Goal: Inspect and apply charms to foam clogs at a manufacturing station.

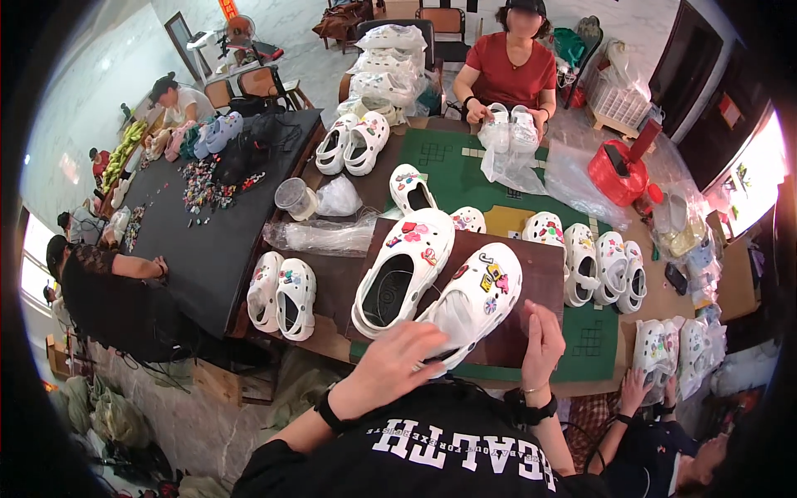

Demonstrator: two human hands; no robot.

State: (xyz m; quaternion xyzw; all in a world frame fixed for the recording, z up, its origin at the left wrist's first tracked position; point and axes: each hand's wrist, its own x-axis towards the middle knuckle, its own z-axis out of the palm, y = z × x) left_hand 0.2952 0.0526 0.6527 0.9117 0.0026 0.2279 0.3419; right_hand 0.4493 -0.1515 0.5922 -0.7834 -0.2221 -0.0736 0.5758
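Note:
Two white clogs with colourful charms lie on a dark brown board [540, 286] in front of me. The left clog [419, 241] shows its dark insole. White stuffing [452, 319] sits in the opening of the right clog [490, 290], toes pointing away from me. My left hand [390, 365] reaches across that clog's heel, its fingers stretched out at the stuffing; part of the fingers is hidden. My right hand [541, 344] stands upright just right of the same clog, fingers extended, apart from it and holding nothing.
More white clogs [282, 296] stand left, with a row of them [610, 266] at right. Across the green mat [440, 153], a person in red handles a bagged pair [508, 129]. At lower right, another person's hands touch wrapped clogs [658, 349]. A red plastic roll [618, 178] stands far right.

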